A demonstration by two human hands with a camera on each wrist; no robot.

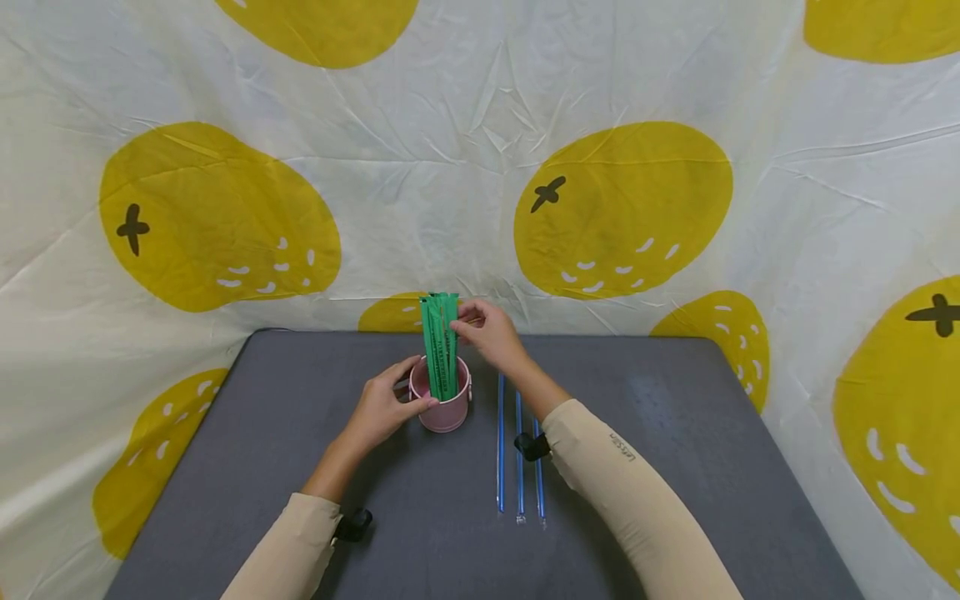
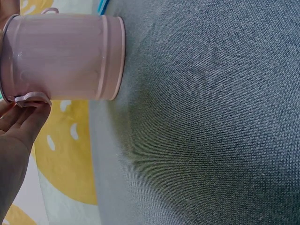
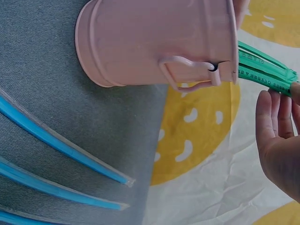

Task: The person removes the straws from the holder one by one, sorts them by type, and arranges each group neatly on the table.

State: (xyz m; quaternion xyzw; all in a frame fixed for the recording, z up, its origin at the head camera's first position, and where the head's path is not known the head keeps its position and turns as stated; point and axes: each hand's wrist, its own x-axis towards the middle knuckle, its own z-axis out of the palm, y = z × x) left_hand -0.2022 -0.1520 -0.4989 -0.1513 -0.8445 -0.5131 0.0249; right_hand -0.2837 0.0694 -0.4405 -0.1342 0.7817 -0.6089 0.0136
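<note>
A small pink metal bucket (image 1: 444,418) stands upright on the table with several slim green stick packets (image 1: 441,350) upright in it. My left hand (image 1: 378,410) holds the bucket's left side, thumb over the near rim. In the left wrist view, its fingertips touch the handle ear on the side of the bucket (image 2: 61,56). Up at the top of the bunch, my right hand (image 1: 489,333) pinches a green packet at its right edge. The right wrist view shows thumb and fingers at the end of the green packets (image 3: 265,72), which rise above the bucket rim.
Three long blue straws (image 1: 501,454) in clear wrappers lie side by side right of the bucket, partly under the right forearm. A dark grey cloth covers the table (image 1: 420,517). Behind it hangs a white curtain (image 1: 450,208) with yellow fruit prints.
</note>
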